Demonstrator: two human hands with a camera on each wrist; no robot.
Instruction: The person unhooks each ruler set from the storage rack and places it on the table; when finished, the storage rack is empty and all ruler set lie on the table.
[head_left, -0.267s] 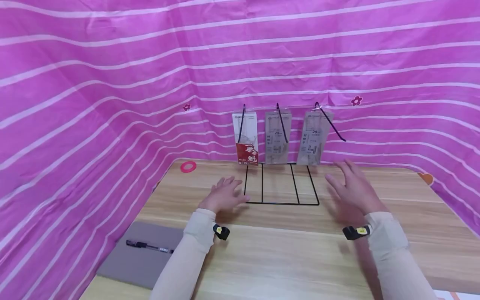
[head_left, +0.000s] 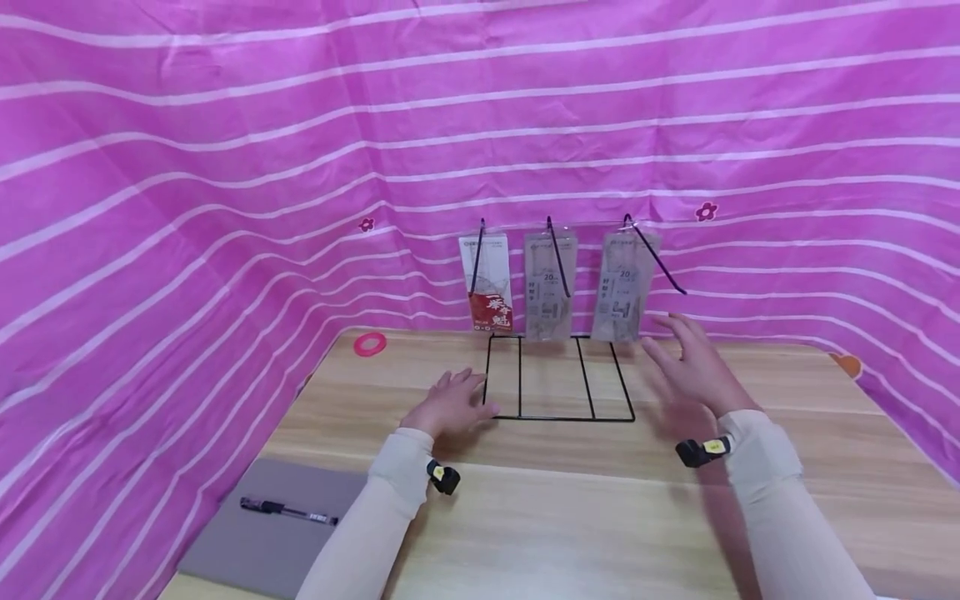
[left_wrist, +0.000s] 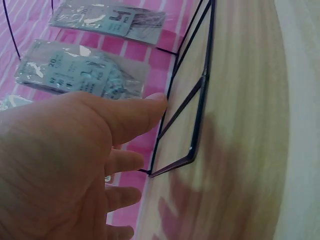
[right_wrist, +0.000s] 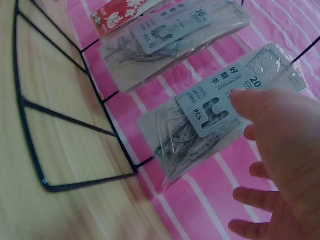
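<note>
Pink striped cloth (head_left: 225,208) walls in my wooden table (head_left: 570,517), where the black wire rack (head_left: 558,379) stands at the back edge with three packets hanging. My left hand (head_left: 450,404) rests flat beside the rack's left front corner, fingers spread and holding nothing. My right hand (head_left: 693,367) hovers with fingers spread and holding nothing just right of the rightmost packet (head_left: 622,287), with bare tabletop all around.

Small print on the three hanging packets (head_left: 551,283) too fine to read from the head view, left hand (left_wrist: 60,170) cropped by the left wrist frame's edge, right hand (right_wrist: 285,165) cropped at its frame's corner, wire rack (left_wrist: 192,100) partly out of frame
</note>
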